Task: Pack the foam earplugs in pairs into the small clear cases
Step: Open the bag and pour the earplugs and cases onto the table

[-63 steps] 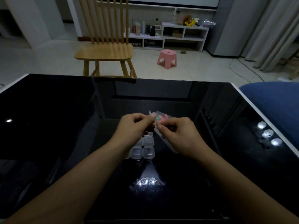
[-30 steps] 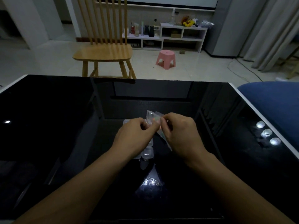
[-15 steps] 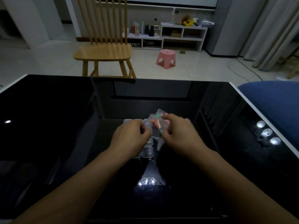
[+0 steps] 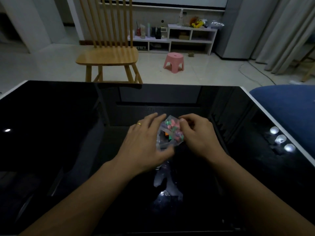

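Dead centre of the glossy black glass table [image 4: 51, 133] sits the small clear plastic bag [image 4: 170, 133], crumpled and stuffed with foam earplugs [image 4: 172, 129] in pink, green, purple and a flash of orange, all jumbled together and none of them paired. By the look of it, the packing has not begun: every plug visible is inside that bag, and the small clear cases cannot be made out at all, presumably hidden under the hands. So opening the bag, sorting into twos and filling cases all appear to lie ahead.

The left hand [image 4: 144, 142] comes in from seven o'clock, a gold ring [image 4: 139, 124] on one finger, fingers spread and laid flat against the bag's left side, thumb tucked under its lower edge. The right hand [image 4: 197, 135] closes in from four o'clock, fingers curled, its fingertips [image 4: 182, 120] pinching the bag's top corner at one o'clock. Both hands are on the bag, which looks to be held just above the table.

Further out, at twelve o'clock beyond the table, stands a wooden spindle-back chair [image 4: 109, 57], with a little pink plastic stool [image 4: 173, 63] at one o'clock.
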